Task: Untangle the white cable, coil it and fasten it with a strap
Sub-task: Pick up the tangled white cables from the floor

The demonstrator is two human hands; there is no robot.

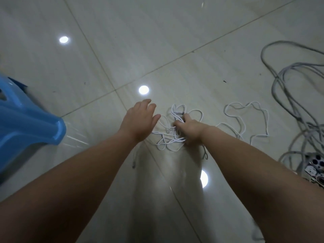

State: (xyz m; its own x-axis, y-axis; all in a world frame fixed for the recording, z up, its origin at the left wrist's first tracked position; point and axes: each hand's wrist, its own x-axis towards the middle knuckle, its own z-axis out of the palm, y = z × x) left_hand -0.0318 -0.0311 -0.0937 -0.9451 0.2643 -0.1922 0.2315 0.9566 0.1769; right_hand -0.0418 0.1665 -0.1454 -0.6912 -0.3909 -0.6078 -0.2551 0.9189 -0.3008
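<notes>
A thin white cable (245, 109) lies tangled in loose loops on the glossy tiled floor, spreading from the centre to the right. My right hand (188, 130) is down on the knotted middle of the cable, fingers curled around several strands. My left hand (140, 120) hovers just left of the tangle with fingers straight and spread, holding nothing. No strap is visible.
A blue plastic stool (26, 120) stands at the left edge. Thicker grey cables (289, 81) sprawl at the right, running to a white power strip (315, 165) at the right edge. Ceiling lights reflect on the tiles.
</notes>
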